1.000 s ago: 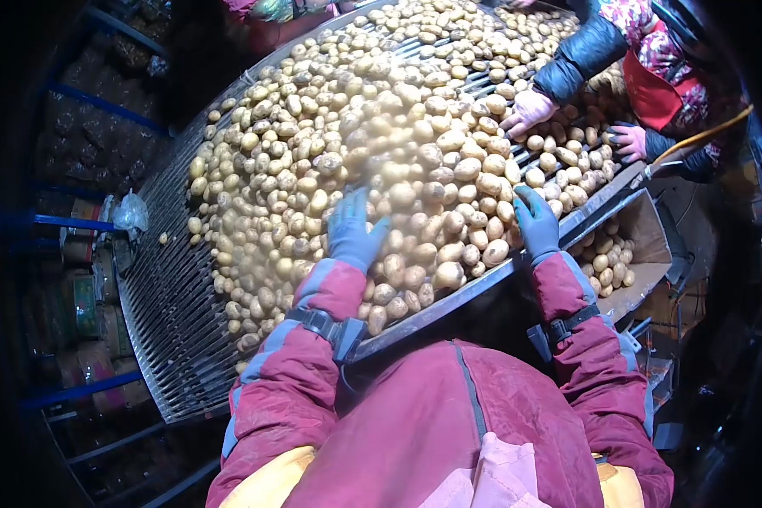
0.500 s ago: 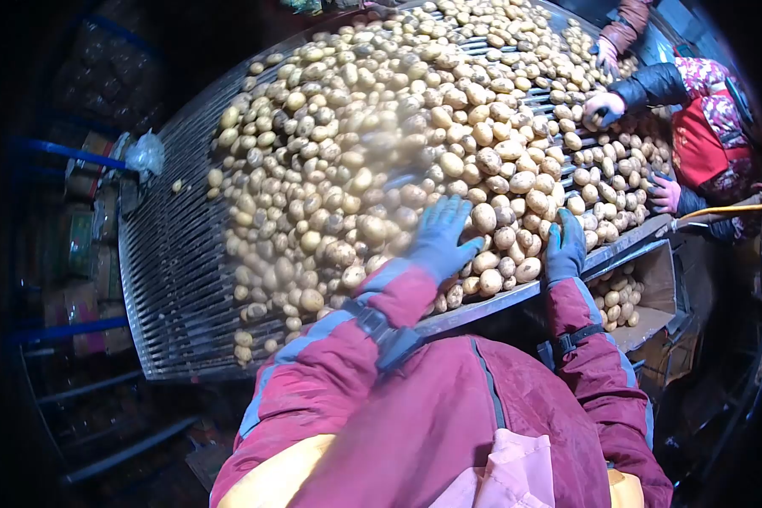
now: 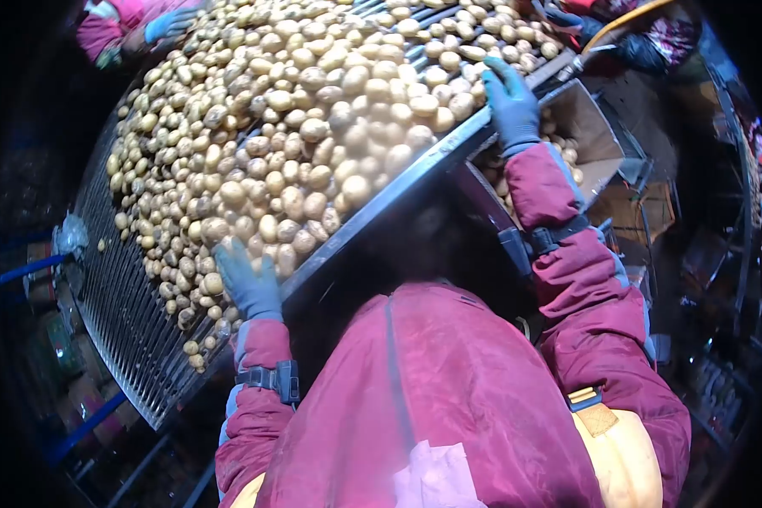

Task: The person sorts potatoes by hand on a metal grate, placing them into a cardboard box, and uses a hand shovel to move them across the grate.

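Many potatoes (image 3: pixel 313 130) lie heaped on a slatted metal table (image 3: pixel 135 339). My left hand (image 3: pixel 247 284), in a blue-grey glove, rests at the near edge of the heap with fingers spread, touching potatoes and holding none. My right hand (image 3: pixel 511 103), gloved in blue with greenish fingertips, is at the metal rim on the right, fingers apart, beside the potatoes there. Nothing shows in its grasp. Below it stands a box (image 3: pixel 597 127) with more potatoes inside.
A co-worker's gloved hand (image 3: pixel 171 25) reaches to the heap at the upper left. Another person (image 3: pixel 643 42) is at the upper right, near a yellow hose (image 3: pixel 626 19). A clear plastic bag (image 3: pixel 71 235) hangs on a blue bar (image 3: pixel 27 270) at the left.
The view has turned and shifted. My hands have moved far apart, the left to the heap's near left part, the right up along the rim. A co-worker's hand now shows at upper left.
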`<state>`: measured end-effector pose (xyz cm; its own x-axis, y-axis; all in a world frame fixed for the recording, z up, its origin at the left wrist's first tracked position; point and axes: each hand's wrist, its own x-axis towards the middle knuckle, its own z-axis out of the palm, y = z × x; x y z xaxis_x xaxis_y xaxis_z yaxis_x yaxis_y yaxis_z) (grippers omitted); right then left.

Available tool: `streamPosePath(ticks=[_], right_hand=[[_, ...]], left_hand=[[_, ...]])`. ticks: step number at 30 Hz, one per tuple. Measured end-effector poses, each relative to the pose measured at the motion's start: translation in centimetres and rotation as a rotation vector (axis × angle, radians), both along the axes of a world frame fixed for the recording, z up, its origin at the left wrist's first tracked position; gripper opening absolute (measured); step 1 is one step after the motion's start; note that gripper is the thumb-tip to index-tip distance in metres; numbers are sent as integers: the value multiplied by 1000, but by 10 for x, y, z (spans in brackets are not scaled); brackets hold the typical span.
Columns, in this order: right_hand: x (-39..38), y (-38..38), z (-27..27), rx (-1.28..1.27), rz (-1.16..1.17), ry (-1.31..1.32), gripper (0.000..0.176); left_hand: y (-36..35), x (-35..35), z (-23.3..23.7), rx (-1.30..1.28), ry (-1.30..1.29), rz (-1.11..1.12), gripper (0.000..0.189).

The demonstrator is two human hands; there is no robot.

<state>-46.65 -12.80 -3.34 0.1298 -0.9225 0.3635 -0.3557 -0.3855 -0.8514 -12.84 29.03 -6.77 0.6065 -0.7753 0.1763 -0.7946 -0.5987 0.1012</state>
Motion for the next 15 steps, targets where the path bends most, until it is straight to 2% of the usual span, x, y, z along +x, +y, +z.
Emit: streamPosePath(ticks=[2, 3, 7, 9, 11, 15], right_hand=[[-52, -5, 6, 241, -58, -162, 33], [-74, 1, 8, 316, -68, -428, 32], [-187, 35, 9, 416, -282, -263, 33], [-250, 51, -16, 384, -445, -184, 34], [-290, 86, -7, 488, -538, -257, 35], [-354, 136, -26, 568, -712, -322, 37]], left_hand=[[0, -2, -1, -14, -2, -1, 73], [1, -1, -1, -17, -9, -8, 72], [2, -7, 5, -42, 8, -39, 67], [5, -1, -3, -48, -23, -54, 65], [5, -1, -2, -2, -33, -60, 63], [5, -1, 1, 68, -40, -56, 59]])
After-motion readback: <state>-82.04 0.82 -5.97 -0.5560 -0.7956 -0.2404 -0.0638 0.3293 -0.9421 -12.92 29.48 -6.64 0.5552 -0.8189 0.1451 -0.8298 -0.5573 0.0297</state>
